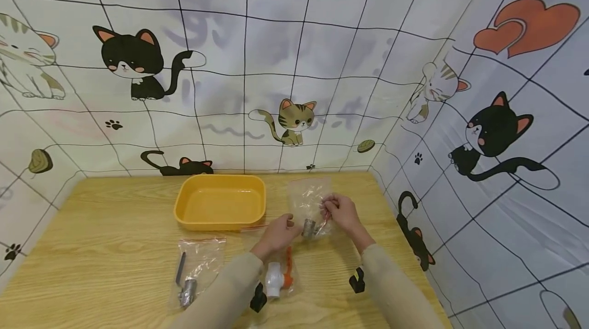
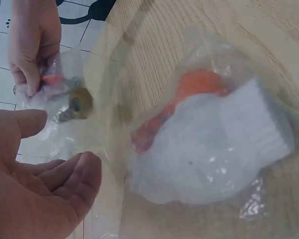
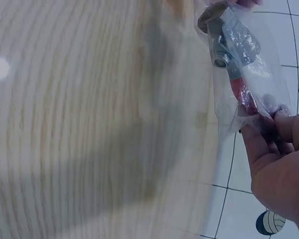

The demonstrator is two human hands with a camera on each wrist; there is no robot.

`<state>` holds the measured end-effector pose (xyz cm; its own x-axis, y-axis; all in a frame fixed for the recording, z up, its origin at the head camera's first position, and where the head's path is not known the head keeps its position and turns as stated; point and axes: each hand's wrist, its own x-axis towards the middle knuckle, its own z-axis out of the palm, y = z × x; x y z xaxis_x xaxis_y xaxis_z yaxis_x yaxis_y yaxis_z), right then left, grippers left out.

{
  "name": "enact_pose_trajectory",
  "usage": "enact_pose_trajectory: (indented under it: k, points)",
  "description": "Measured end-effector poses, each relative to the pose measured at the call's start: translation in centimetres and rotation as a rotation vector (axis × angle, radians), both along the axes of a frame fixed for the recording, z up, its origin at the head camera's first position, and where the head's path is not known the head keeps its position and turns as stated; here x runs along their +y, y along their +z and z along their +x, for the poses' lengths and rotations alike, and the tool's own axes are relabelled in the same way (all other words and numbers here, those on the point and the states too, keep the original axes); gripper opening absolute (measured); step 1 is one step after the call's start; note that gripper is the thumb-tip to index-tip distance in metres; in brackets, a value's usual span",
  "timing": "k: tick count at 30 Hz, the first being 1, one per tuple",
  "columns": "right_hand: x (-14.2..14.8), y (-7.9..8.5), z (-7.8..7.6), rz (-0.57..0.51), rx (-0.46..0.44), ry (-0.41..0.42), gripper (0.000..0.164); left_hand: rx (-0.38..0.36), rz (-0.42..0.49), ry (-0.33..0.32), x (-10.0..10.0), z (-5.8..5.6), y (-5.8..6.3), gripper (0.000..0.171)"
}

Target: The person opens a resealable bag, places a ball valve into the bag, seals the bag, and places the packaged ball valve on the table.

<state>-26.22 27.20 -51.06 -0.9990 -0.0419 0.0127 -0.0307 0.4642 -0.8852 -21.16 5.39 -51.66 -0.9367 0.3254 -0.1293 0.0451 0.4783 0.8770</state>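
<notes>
My right hand (image 1: 341, 212) pinches a clear zip bag (image 1: 306, 193) at its right side, seen close up in the right wrist view. Inside that bag is a metal valve (image 3: 220, 56) with a red handle (image 3: 243, 94). To its left, my left hand (image 1: 278, 236) is held with thumb and fingers (image 2: 77, 186) apart and nothing between them. Below the left hand lies another clear bag with a white plastic valve (image 1: 274, 280) and its orange handle (image 1: 288, 267); the forearm and hand partly cover this bag.
A yellow tray (image 1: 222, 227) stands at the back of the wooden table (image 1: 106, 247). Left of my left sleeve lies a clear bag (image 1: 209, 252) holding a grey metal fitting (image 1: 188, 291) and a dark handle (image 1: 181, 267). Cat-print cloth (image 1: 221, 93) borders the table behind and at right.
</notes>
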Motion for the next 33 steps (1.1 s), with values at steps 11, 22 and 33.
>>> enact_pose_trajectory:
  k: [11, 22, 33]
  points:
    - [1.5, 0.9, 0.6, 0.018, -0.144, 0.086, 0.018, -0.074, 0.088, -0.09, 1.5, 0.9, -0.6, 0.024]
    - [3.5, 0.0, 2.4, 0.167, -0.318, 0.222, 0.02, -0.113, 0.079, -0.11, 3.6, 3.6, -1.5, 0.026]
    - [5.5, -0.9, 4.7, 0.26, -0.346, 0.244, 0.013, -0.269, 0.143, -0.056, 5.1, 5.5, -2.0, 0.022]
